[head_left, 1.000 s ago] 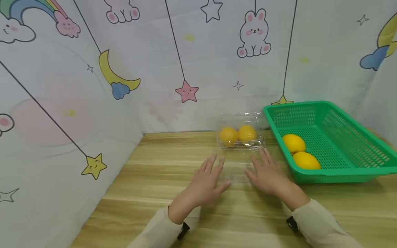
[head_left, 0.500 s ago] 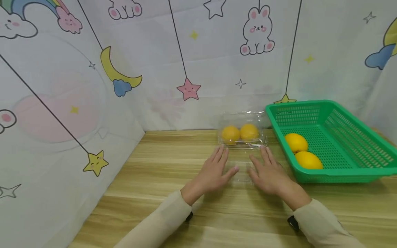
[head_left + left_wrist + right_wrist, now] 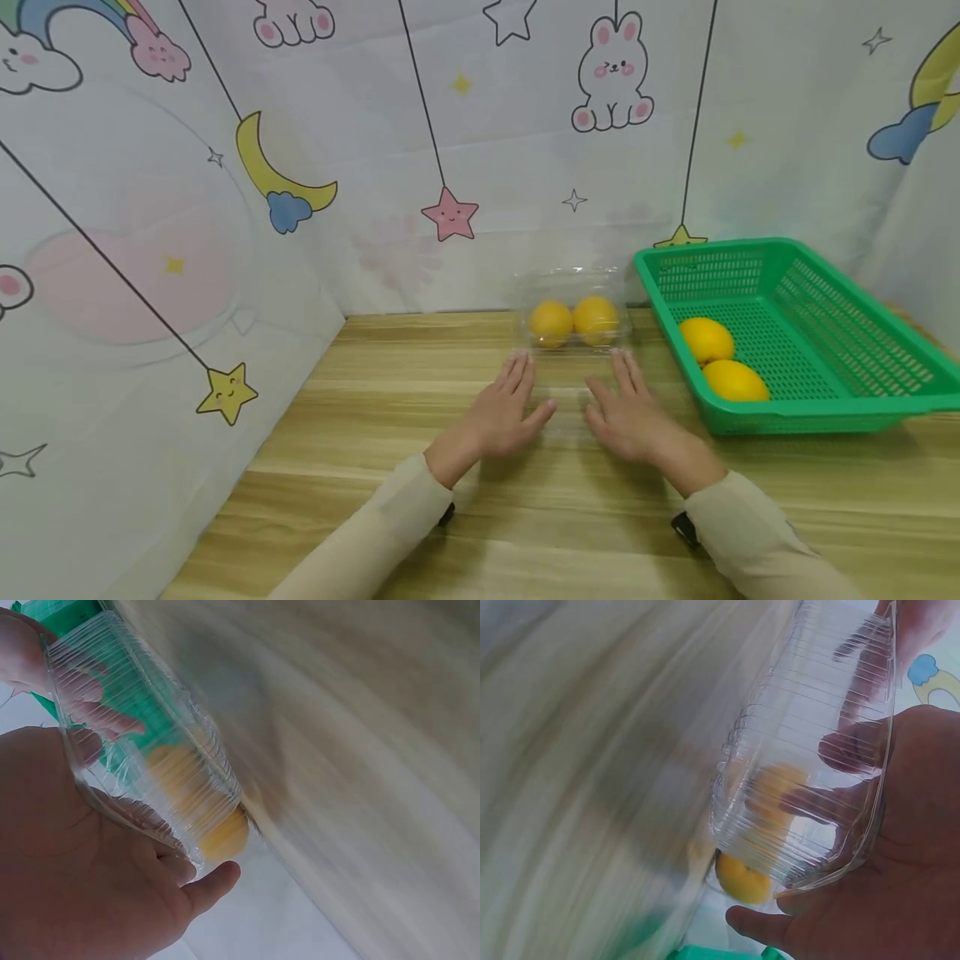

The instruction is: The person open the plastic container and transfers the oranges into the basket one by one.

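Note:
A clear plastic clamshell box (image 3: 573,281) stands near the back edge of the table with two oranges (image 3: 551,324) in it. In front of it, between the hands, lies a ribbed clear plastic section (image 3: 142,712), faint in the head view but plain in both wrist views. My left hand (image 3: 498,417) reaches along its left side, fingers extended and thumb spread inward. On the other side is my right hand (image 3: 633,417), its fingers also extended. Both sets of fingertips are close to the front of the box with the oranges. In the right wrist view, fingers show through the plastic.
To the right stands a green mesh basket (image 3: 817,412) holding two more oranges (image 3: 733,381). A white cloth (image 3: 390,100) printed with cartoon stars and rabbits hangs behind and on the left. The tabletop (image 3: 322,467) is light wood-grain.
My left hand has moved forward, bringing its fingertips level with the right hand's near the box. The right hand has barely moved, and the basket stays put.

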`<state>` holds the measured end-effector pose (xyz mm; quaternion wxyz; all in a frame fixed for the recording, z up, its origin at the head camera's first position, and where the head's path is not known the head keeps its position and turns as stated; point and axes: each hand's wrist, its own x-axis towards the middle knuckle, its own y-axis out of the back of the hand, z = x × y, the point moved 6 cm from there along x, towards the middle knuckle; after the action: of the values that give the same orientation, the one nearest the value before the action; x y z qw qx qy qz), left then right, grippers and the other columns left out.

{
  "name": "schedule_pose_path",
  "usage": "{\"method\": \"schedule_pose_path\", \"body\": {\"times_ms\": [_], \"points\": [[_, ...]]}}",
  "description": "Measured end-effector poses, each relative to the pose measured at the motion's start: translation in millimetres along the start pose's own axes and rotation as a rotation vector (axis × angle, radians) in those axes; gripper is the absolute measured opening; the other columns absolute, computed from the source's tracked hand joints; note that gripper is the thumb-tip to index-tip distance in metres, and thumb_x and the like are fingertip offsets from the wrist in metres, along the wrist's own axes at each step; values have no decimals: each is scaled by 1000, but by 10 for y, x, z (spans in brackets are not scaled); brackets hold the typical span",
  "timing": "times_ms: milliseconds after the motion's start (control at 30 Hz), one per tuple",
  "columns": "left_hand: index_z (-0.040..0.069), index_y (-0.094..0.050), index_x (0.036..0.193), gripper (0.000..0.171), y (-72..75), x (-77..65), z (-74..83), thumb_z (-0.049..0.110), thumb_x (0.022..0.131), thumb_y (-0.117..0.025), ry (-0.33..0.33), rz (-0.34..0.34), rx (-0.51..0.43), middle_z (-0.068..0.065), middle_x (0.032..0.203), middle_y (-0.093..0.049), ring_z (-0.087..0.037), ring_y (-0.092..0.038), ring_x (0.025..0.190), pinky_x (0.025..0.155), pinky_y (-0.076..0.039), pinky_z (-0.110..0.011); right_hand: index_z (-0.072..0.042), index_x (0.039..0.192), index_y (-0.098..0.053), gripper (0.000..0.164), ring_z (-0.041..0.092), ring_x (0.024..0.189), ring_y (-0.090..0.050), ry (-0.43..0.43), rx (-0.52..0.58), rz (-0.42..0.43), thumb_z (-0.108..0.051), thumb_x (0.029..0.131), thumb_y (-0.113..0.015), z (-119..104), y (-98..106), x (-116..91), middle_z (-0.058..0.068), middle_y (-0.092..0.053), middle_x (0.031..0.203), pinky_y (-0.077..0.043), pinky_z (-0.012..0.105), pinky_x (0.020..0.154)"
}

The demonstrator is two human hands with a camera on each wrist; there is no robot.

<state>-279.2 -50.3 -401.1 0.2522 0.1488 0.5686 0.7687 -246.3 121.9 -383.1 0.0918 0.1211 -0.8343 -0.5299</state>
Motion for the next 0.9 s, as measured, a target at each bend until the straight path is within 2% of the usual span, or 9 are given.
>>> {"method": "schedule_pose_path", "body": {"times_ms": [200, 500, 733, 900], "points": [[-4, -5, 167, 80, 39, -35, -116, 50, 114, -33, 21, 7, 25, -20, 177, 2, -34, 3, 165, 131, -16, -49, 5, 154, -48, 56, 58, 158, 2, -10, -17, -28, -26, 109, -41, -117, -19, 68, 40, 1, 170, -17, 76, 121], [-9, -14, 166, 75, 187, -212, -162, 37, 113, -41, 35, 31, 15, -24, 176, -6, -37, -6, 164, 129, -22, -53, 6, 154, -48, 56, 55, 159, 6, -31, -6, -73, -26, 109, -39, -252, -123, 184, 38, 5, 170, -18, 74, 122], [-6, -11, 167, 77, 196, -260, -344, 39, 113, -42, 49, 12, -3, -22, 177, -2, -37, -3, 165, 129, -21, -57, 6, 157, -45, 57, 51, 161, 9, -48, -5, -97, -27, 110, -39, -375, -184, 260, 35, 7, 172, -16, 71, 125], [-2, -7, 169, 80, 173, -246, -466, 42, 112, -43, 57, 1, 1, -20, 177, 1, -34, 2, 165, 128, -22, -60, 6, 162, -35, 61, 50, 160, 11, -53, -1, -103, -27, 111, -37, -439, -196, 305, 33, 10, 172, -15, 69, 126]]}}
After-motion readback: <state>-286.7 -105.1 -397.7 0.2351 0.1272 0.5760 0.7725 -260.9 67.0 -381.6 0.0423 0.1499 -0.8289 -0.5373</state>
